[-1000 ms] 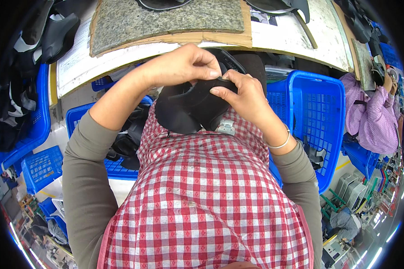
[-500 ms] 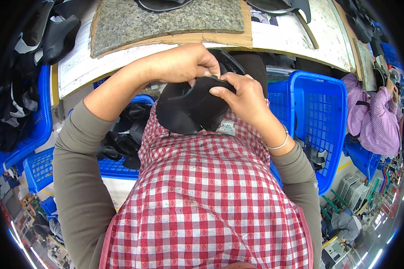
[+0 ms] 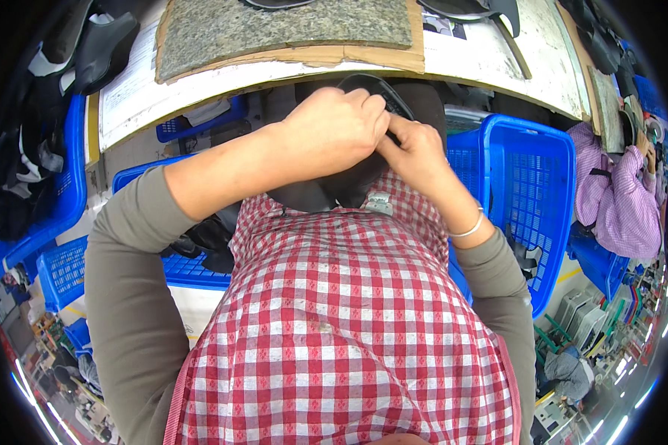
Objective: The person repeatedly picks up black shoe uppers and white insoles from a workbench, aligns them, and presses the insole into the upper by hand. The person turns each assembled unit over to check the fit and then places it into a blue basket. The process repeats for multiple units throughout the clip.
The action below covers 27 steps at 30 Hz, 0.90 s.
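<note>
Both my hands hold a black curved shoe piece (image 3: 364,85) up in front of my chest, just below the table's edge. My left hand (image 3: 330,130) is closed over its top and covers most of it. My right hand (image 3: 419,148) pinches its right edge with thumb and fingers; a thin bracelet sits on that wrist. The lower part of the piece hangs dark behind my hands, against my red checked apron (image 3: 349,319).
A worktable (image 3: 200,81) with a grey stone slab (image 3: 274,30) on cardboard lies ahead. Blue plastic baskets (image 3: 527,178) stand at my right and left, holding black parts. More black shoe pieces pile at far left (image 3: 44,104). Another person in a pink checked shirt (image 3: 623,193) is at right.
My hands have lifted the black piece higher and closer together; my left hand now covers most of it, where before the piece showed broadly below my fingers.
</note>
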### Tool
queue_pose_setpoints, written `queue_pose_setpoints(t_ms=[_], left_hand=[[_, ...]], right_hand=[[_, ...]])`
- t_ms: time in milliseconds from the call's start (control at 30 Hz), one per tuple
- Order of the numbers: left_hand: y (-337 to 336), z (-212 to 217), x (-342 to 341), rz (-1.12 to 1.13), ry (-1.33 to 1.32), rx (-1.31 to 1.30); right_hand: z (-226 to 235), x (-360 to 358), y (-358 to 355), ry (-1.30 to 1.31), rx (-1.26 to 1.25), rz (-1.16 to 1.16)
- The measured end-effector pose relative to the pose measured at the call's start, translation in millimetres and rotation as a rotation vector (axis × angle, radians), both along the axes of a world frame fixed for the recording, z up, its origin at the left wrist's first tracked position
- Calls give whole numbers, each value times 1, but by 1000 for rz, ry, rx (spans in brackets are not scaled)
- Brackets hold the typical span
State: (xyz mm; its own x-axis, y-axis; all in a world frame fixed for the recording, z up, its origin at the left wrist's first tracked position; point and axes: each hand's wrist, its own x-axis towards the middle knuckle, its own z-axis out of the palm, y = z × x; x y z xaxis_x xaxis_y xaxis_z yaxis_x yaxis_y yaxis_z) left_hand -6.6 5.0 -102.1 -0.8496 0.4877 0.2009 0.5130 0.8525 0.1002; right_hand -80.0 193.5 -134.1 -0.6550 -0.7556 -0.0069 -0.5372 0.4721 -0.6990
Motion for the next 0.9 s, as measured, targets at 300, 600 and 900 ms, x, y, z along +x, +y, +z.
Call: queue_pose_setpoints(t_ms=[300,600,900], left_hand=[[-5,-35,24,429,-675,1021],[0,-49,37,439,-507,1065],[-11,-84,54,478,-770,1551]], right_hand=[[11,-20,12,-17,35,100],[4,-33,19,-233,-28,136],[4,-18,21,-270,-38,43]])
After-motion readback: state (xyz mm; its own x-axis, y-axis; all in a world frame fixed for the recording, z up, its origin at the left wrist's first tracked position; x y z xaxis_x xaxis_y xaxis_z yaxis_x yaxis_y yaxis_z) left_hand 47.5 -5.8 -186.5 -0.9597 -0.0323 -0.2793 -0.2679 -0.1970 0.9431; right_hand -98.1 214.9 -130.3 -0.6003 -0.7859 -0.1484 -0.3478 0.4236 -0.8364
